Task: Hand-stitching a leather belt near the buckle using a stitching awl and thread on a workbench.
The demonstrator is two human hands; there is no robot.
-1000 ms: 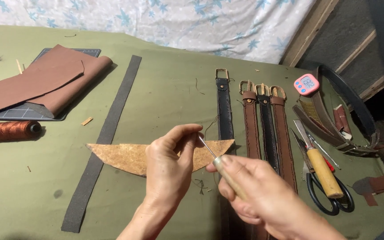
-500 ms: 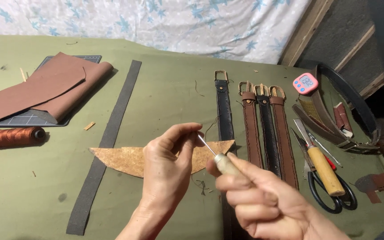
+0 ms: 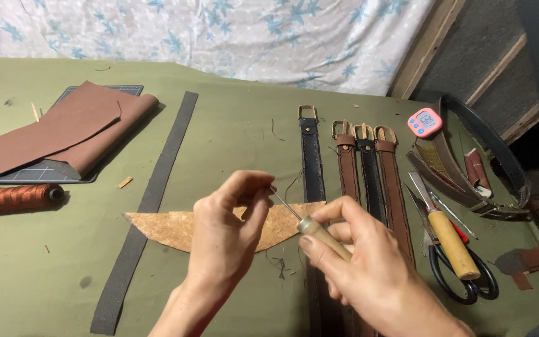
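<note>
- Fingers (image 3: pixel 252 195) of left hand (image 3: pixel 229 240) pinching together at tip of awl (image 3: pixel 310 224).
- Right hand (image 3: pixel 363 268) clamping on wooden awl handle, above desk (image 3: pixel 232 131).
- Hovering over tan cork piece (image 3: pixel 169 228), beside dark belts (image 3: pixel 357 181).

The awl (image 3: pixel 310 223) tip is hidden behind left hand (image 3: pixel 229 234) fingers.

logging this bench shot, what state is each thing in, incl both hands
left hand: raised, fingertips pinched at the awl's tip
right hand: closed on the awl handle
awl: held above the table, tip toward the left hand
cork piece: lying flat
thread spool: on its side
brown leather sheet: folded over on the cutting mat
four belts: laid straight, side by side
scissors: closed
</note>
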